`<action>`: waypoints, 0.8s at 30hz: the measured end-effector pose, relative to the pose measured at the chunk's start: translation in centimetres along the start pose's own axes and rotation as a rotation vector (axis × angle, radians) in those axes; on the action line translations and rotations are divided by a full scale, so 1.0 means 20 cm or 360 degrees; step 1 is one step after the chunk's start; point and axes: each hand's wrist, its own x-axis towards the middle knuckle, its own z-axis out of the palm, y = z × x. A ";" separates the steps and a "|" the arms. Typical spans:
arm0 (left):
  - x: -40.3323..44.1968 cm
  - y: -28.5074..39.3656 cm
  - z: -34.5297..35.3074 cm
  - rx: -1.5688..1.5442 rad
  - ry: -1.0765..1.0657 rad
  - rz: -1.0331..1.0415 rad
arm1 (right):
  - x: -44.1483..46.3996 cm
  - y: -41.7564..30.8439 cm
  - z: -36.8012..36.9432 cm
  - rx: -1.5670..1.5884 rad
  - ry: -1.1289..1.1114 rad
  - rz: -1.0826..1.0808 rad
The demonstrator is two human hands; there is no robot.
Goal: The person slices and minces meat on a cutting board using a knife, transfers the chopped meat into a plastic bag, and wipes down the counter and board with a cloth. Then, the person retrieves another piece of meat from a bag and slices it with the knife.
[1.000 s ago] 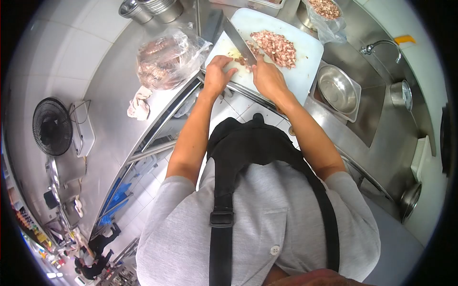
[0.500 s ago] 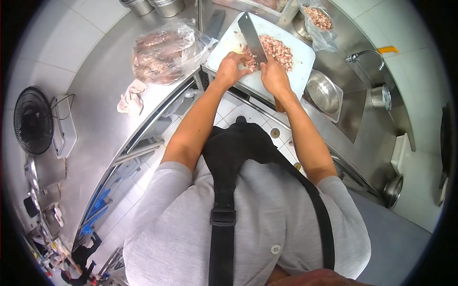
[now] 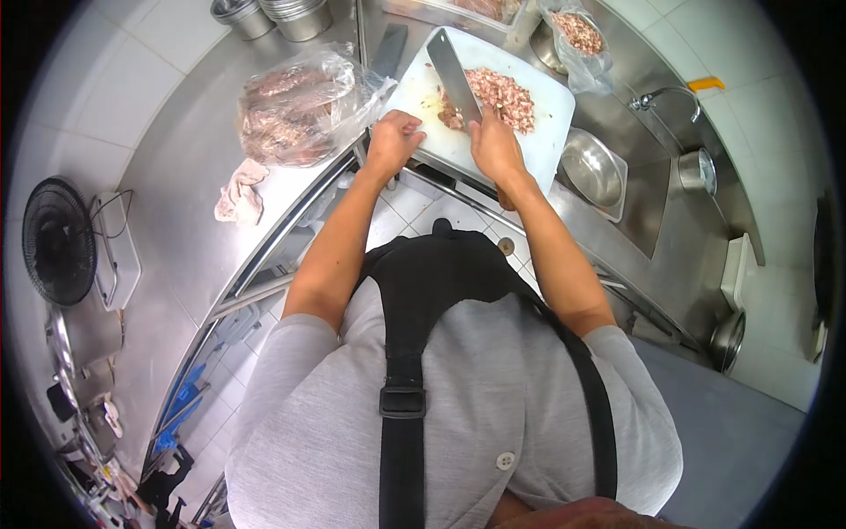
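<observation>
My right hand [image 3: 497,152] is closed around the handle of a cleaver [image 3: 453,78], its broad blade pointing away from me over the white cutting board [image 3: 553,132]. Chopped meat [image 3: 504,99] lies in a heap to the right of the blade. A smaller bit of meat [image 3: 450,116] sits left of it, close to the edge. At the board's near left corner is my left hand [image 3: 394,143], fingers loosely bent and thumb apart, with nothing visible in it. The blade covers part of the meat.
Left of the board lies a clear bag of meat [image 3: 286,110], with a crumpled cloth [image 3: 241,192] nearer me. A dark flat blade [image 3: 389,48] lies behind. To the right are a bag of chopped meat [image 3: 577,35], a metal bowl [image 3: 592,167] and a tap [image 3: 665,95].
My left hand has drawn back from the meat by the blade to the board's left corner. The cleaver stays in my right hand. The whole view has shifted slightly.
</observation>
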 end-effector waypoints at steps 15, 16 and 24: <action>-0.04 0.03 -0.01 -0.0002 -0.0016 0.0044 | 0.03 -0.01 -0.12 -0.0070 0.0021 0.0030; -0.04 0.02 0.00 -0.0013 0.0000 0.0056 | 0.02 0.01 -0.09 -0.0047 0.0026 0.0073; 0.00 -0.02 0.06 0.0023 0.0081 0.0156 | 0.10 0.08 -0.01 -0.0184 -0.0036 0.0081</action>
